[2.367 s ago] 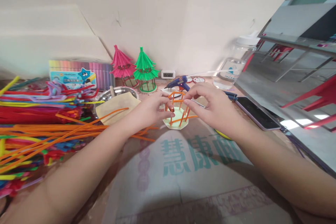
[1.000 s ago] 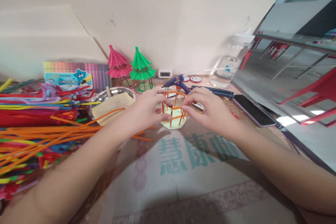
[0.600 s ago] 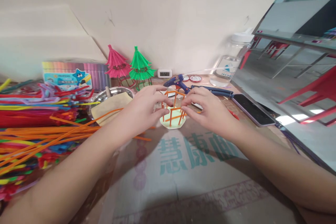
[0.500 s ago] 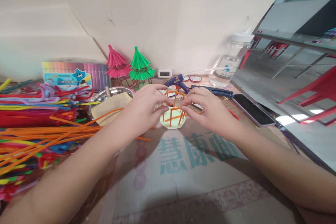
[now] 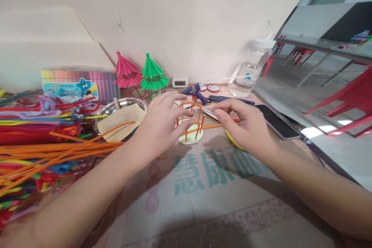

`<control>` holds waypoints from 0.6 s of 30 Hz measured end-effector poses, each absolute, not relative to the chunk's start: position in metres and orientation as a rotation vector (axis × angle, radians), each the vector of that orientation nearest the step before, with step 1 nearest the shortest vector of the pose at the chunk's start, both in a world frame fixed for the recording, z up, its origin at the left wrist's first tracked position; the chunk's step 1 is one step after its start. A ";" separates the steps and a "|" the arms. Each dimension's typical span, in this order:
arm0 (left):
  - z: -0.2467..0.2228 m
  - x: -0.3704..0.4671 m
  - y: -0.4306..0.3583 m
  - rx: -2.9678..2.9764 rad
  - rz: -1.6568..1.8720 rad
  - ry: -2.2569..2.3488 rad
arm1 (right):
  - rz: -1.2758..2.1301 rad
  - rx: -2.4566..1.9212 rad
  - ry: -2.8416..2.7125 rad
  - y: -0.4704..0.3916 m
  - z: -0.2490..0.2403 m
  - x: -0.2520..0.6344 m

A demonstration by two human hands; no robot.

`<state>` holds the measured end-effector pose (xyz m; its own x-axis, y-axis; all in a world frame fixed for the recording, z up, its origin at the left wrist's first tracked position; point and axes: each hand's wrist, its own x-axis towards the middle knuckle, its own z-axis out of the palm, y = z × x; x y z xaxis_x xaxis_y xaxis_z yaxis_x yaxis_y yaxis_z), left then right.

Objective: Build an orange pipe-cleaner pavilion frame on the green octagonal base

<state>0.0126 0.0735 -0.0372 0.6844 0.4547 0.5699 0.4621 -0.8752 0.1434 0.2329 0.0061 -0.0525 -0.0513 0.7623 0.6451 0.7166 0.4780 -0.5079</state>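
A small frame of orange sticks stands upright on a pale green many-sided base. At its left side is my left hand, thumb and fingers apart, with the fingertips close to the sticks; whether they touch I cannot tell. To the right of the frame, my right hand hovers low with loosely curled fingers and a gap behind the thumb. A yellow curved handle and a bit of red show by it, partly hidden. One orange strip runs from the frame towards this hand.
Bundles of coloured pipe cleaners and a metal bowl fill the left. Behind stand pink and green trees, a small clock and a glue gun. A bottle and phone are right.
My right hand has moved right, away from the orange frame, uncovering its right side and the yellow handle. My left hand stays beside the frame. The view has shifted slightly.
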 end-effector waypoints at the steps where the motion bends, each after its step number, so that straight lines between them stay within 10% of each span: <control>1: -0.038 0.014 0.072 -2.852 -0.959 -0.770 | 0.116 -1.277 -1.771 0.003 -0.059 0.234; 18: -0.050 0.023 0.067 -2.657 -0.925 -0.764 | 0.663 -1.430 -1.736 0.020 -0.105 0.220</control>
